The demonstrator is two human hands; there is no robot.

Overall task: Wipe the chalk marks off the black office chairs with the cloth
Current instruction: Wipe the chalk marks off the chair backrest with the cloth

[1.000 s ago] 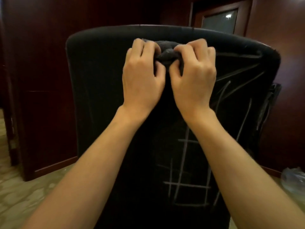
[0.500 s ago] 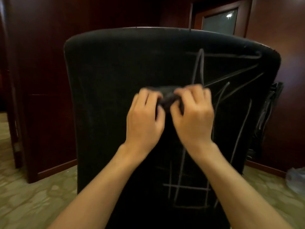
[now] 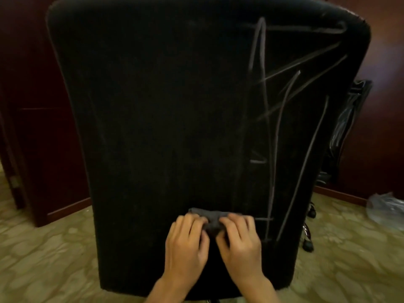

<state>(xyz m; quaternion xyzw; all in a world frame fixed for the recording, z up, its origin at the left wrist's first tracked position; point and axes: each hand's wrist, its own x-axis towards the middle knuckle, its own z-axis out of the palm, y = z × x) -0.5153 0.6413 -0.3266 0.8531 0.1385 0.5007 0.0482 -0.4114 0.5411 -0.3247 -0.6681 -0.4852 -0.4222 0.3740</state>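
Observation:
The back of a black office chair (image 3: 166,119) fills the view. Pale chalk marks (image 3: 271,119) run in long lines down its right part; the left and middle look dark and plain. A bunched dark grey cloth (image 3: 211,217) lies against the lower part of the chair back. My left hand (image 3: 185,243) and my right hand (image 3: 239,243) sit side by side on it, fingers curled over the cloth and pressing it to the fabric. The cloth's lower part is hidden under my fingers.
Dark red wood panelling (image 3: 32,84) stands behind the chair on both sides. A second black chair (image 3: 347,119) with castors shows at the right edge. A clear plastic bag (image 3: 384,206) lies on the patterned green carpet (image 3: 43,254) at the far right.
Both hands have slid the cloth straight down the chair back, from the top edge to the lower part. Chalk lines along that middle strip have gone.

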